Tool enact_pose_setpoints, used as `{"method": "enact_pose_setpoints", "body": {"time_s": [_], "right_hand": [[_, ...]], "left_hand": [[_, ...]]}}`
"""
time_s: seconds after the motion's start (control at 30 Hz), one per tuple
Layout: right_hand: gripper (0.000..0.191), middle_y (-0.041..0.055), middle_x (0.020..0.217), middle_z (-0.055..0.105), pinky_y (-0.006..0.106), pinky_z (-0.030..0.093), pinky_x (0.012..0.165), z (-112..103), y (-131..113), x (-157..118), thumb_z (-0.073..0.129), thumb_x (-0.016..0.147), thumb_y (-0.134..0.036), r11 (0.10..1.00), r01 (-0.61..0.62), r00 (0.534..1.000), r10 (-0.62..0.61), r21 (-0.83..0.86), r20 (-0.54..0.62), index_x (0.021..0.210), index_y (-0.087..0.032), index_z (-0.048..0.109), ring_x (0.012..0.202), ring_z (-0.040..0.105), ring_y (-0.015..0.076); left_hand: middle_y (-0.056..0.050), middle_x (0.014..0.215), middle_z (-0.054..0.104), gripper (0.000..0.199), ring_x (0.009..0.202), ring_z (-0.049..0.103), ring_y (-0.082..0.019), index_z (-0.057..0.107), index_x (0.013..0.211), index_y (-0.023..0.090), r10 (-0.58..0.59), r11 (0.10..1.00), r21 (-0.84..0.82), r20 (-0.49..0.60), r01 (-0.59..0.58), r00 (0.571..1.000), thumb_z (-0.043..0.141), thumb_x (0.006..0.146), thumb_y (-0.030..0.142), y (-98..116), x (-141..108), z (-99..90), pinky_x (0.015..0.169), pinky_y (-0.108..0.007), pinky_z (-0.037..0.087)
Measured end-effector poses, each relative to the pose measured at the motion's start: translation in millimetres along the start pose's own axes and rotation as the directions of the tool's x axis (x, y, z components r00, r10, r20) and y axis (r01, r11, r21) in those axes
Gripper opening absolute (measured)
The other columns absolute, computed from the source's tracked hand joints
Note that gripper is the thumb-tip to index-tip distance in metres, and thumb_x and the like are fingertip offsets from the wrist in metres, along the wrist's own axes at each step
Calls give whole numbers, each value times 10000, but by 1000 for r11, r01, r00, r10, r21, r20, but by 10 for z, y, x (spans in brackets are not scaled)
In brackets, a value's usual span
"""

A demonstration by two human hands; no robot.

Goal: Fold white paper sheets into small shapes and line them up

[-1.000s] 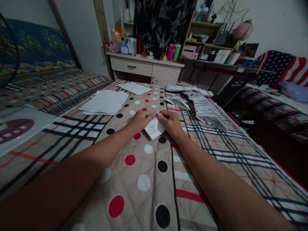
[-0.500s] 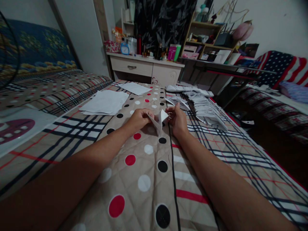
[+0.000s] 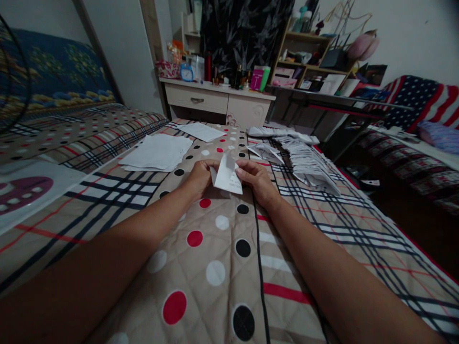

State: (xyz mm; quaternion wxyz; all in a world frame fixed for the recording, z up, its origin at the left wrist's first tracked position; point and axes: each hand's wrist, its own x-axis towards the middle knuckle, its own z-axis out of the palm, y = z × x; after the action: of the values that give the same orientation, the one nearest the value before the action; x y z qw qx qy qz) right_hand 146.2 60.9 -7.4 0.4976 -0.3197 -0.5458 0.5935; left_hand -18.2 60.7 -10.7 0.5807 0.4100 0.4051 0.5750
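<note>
A small folded white paper (image 3: 228,176) with faint print is held up between my two hands, above the dotted bedspread (image 3: 215,248). My left hand (image 3: 201,177) pinches its left side, the fingertips partly behind it. On the right edge, my right hand (image 3: 256,177) closes thumb and fingers on the same paper. Left of the hands lies a stack of white sheets (image 3: 156,152), with another white sheet (image 3: 202,131) farther back. To the right, a folded paper piece (image 3: 265,153) lies beside a long row of folded papers (image 3: 308,162).
A white plastic item with a purple print (image 3: 28,191) lies at the left. Beyond the bed stand a white dresser (image 3: 211,101) with bottles and a blue clock (image 3: 186,71), and a shelf (image 3: 304,36). A dark table (image 3: 337,102) stands at the right.
The folded paper has turned so its printed face shows, and it sits slightly farther left. My right hand has moved in and now grips its right edge.
</note>
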Motion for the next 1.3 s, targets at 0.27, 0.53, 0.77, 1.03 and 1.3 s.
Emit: {"method": "enact_pose_setpoints", "body": {"time_s": [0.27,0.53,0.77,1.03,1.3], "right_hand": [[313,-36,584,591,230,378,500,-17,17,40,841,591,-399,999,25,991,-30,-38,-133,644,-183,621,488,467,74],[352,-5,660,629,249,437,527,-26,31,53,849,552,-438,998,-19,987,9,-60,-158,653,-192,618,565,527,111],[391,-11,598,600,253,372,544,-17,56,54,803,614,-526,990,-57,997,50,-130,-63,633,-176,628,541,488,109],[439,-16,559,553,254,326,504,-45,113,86,774,606,-589,988,-63,994,50,-143,-95,617,-176,623,511,429,106],[412,-5,574,580,252,331,524,-34,96,78,784,593,-552,990,-64,993,51,-122,-103,634,-168,641,523,448,109]], "left_hand": [[-22,747,706,242,620,630,-153,696,820,150,134,989,83,-117,-125,984,723,586,206,36,38,-67,552,-245,481],[-61,932,736,393,772,660,-180,715,1007,155,279,925,240,100,-295,955,757,724,425,21,49,-78,662,-267,511],[-49,858,723,301,755,642,-177,722,948,140,272,888,341,153,-309,950,671,784,387,-50,66,-81,695,-280,498],[-60,1014,697,606,871,633,-218,645,1113,142,246,716,544,389,-437,888,842,554,270,21,-21,-42,786,-311,501],[-89,1042,690,513,930,647,-229,616,1122,128,253,823,446,265,-351,930,744,642,254,-12,22,-30,828,-339,517]]}}
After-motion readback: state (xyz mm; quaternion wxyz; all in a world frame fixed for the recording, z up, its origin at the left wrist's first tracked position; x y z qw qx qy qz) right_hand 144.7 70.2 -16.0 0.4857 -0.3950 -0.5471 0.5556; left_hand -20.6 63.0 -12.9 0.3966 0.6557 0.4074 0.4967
